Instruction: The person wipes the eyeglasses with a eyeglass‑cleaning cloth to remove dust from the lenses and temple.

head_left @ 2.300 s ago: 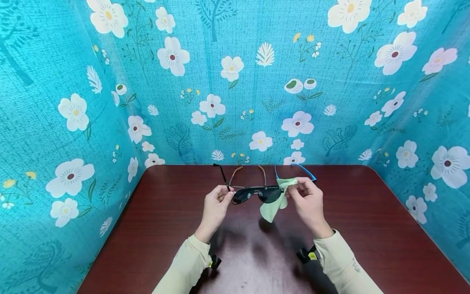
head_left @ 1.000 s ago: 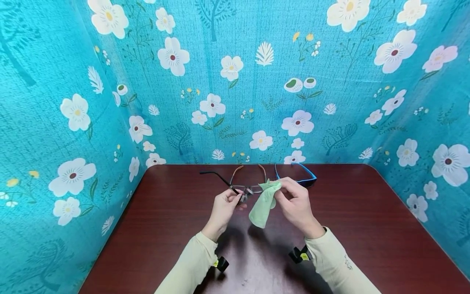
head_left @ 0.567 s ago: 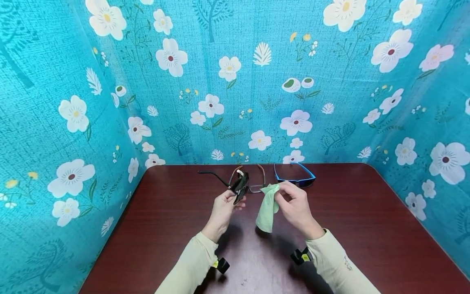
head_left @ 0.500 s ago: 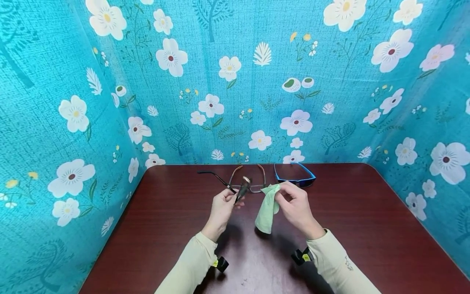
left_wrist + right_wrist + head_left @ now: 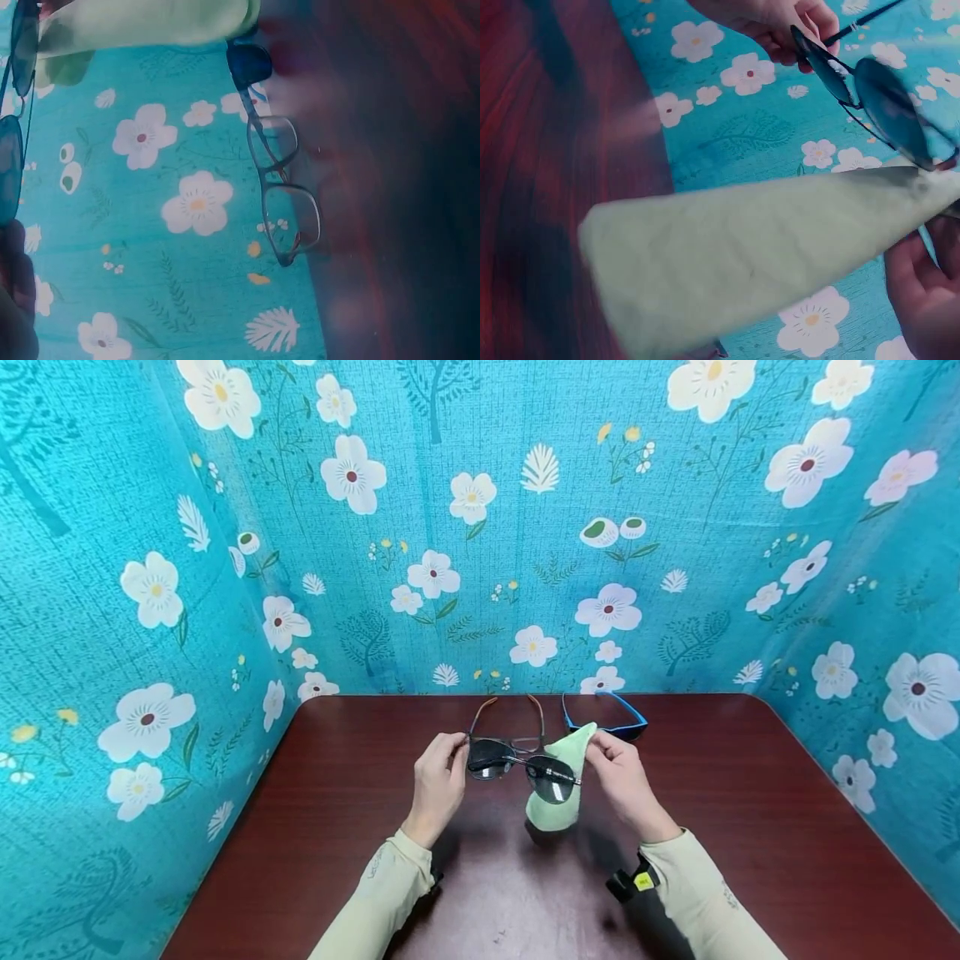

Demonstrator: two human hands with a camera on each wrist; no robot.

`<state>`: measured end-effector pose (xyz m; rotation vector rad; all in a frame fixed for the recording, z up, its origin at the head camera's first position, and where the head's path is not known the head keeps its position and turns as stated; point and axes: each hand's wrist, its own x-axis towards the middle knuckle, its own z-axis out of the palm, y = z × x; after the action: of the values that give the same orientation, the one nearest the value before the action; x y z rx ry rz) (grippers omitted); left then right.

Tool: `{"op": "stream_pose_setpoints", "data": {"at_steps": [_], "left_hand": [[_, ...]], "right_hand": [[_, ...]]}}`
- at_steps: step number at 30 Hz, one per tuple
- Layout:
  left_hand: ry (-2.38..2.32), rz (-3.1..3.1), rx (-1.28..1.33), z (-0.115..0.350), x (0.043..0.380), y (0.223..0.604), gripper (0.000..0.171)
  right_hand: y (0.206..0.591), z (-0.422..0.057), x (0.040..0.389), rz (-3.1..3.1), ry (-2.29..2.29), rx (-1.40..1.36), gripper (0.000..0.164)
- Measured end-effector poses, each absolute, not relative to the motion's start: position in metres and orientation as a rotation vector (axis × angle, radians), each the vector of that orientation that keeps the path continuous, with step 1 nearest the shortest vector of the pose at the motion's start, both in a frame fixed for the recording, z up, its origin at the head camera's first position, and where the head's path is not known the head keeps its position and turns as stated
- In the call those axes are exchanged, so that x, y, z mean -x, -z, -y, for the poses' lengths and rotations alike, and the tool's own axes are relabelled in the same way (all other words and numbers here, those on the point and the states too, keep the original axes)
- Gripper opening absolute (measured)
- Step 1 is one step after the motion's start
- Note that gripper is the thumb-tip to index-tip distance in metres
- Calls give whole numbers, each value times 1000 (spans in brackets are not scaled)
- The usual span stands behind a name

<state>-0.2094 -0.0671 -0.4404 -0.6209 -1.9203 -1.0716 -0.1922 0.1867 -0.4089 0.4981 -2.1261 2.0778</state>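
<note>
My left hand (image 5: 437,781) pinches a pair of dark-lensed sunglasses (image 5: 551,779) by its left end, in front of me above the table. The lenses face me and tilt down to the right. From my right hand (image 5: 624,783), a light green cloth (image 5: 553,814) hangs, pinched at its upper corner. Part of the cloth lies behind the right lens, by the right hinge. In the right wrist view the cloth (image 5: 727,255) spreads wide below the sunglasses (image 5: 891,109). The left wrist view catches only the edge of the sunglasses (image 5: 10,169).
Clear-lensed eyeglasses (image 5: 294,217) with brown temples rest at the back of the dark red wooden table (image 5: 337,827). Beside them on the right lie blue-framed glasses (image 5: 628,732) with dark lenses. A turquoise floral curtain (image 5: 420,527) surrounds the table's back and sides.
The sunglasses have turned from edge-on to lenses facing me, and my left hand has shifted slightly left. My right hand has moved a little right, bringing the cloth behind the right lens.
</note>
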Motion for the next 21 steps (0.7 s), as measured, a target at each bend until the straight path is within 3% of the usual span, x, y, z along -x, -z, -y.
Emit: {"op": "stream_pose_setpoints", "data": {"at_steps": [9,14,21], "left_hand": [[836,1803,738,67,210,438,13],[788,1756,715,72,211,438,14],[753,1764,660,77,212,437,14]], "right_hand": [[431,-188,202,1825,-2830,-819,23],[436,-189,202,1645,-2953,-902,31],[453,-194,209,1659,-2904,-881,28]]}}
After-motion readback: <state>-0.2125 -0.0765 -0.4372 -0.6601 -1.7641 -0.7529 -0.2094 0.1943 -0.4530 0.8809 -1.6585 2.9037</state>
